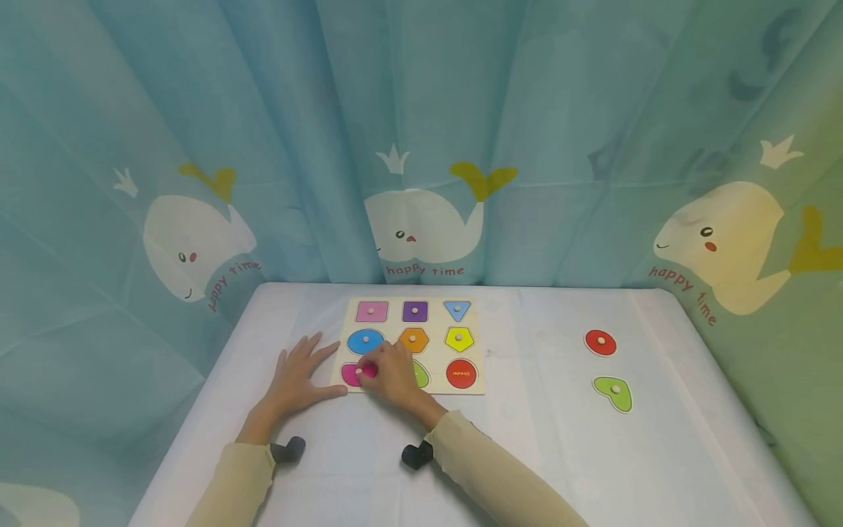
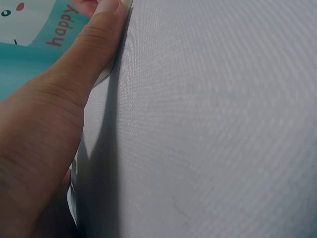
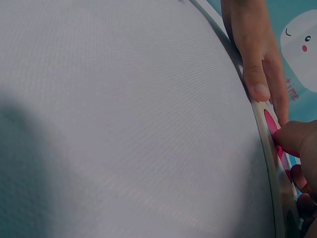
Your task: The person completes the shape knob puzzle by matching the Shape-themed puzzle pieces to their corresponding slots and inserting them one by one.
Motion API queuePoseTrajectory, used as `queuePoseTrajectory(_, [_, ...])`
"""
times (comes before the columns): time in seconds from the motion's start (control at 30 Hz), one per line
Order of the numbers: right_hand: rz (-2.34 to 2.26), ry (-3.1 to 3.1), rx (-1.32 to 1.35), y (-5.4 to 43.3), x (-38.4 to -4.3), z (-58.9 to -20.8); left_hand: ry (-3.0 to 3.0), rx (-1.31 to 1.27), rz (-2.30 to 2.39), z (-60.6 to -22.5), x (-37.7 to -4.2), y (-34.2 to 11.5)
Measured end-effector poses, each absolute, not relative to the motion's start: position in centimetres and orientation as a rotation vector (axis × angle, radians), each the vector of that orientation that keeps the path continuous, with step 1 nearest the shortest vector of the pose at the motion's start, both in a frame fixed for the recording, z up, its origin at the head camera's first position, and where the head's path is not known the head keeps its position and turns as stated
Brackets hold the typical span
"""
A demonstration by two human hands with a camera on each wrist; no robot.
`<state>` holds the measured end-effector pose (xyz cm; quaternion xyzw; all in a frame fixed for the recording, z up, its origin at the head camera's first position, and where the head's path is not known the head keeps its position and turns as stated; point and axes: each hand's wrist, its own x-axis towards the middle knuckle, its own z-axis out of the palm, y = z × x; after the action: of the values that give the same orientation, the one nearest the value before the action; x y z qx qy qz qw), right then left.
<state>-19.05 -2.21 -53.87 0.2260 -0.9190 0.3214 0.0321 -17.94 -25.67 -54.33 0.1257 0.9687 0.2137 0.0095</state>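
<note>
A wooden shape puzzle board (image 1: pixel 437 383) lies on the table, with colored pieces with knobs in several of its places. My right hand (image 1: pixel 394 375) is over its lower left part, thumb and fingertips pinching the magenta puzzle piece (image 1: pixel 350 375) by its knob. That piece is partly covered by the fingers in the right wrist view. My left hand (image 1: pixel 294 382) lies at the board's left side with its fingers spread; thumb and index fingertip reach the board's edge. The right hand partly hides a green heart-shaped place (image 1: pixel 421 375). A red circle place (image 1: pixel 461 373) shows printed lettering and no knob.
A loose red round piece (image 1: pixel 601 342) and a loose green heart piece (image 1: pixel 615 391), each with a knob, lie on the right of the white-covered table (image 1: pixel 527 454). A blue curtain (image 1: pixel 560 146) with printed whales hangs behind and beside the table.
</note>
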Motion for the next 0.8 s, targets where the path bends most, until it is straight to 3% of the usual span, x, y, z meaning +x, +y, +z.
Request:
queuePoseTrajectory(0.37, [0.934, -2.897, 0.776, -2.0, -19.5, -53.2, 3.020, 0.378, 0.667, -54.1, -17.8, -25.6])
queuePoseTrajectory(0.8, [1.224, -2.843, 0.976, 1.4, -20.4, -51.2, 3.016, 0.377, 0.647, -54.1, -17.9, -25.6])
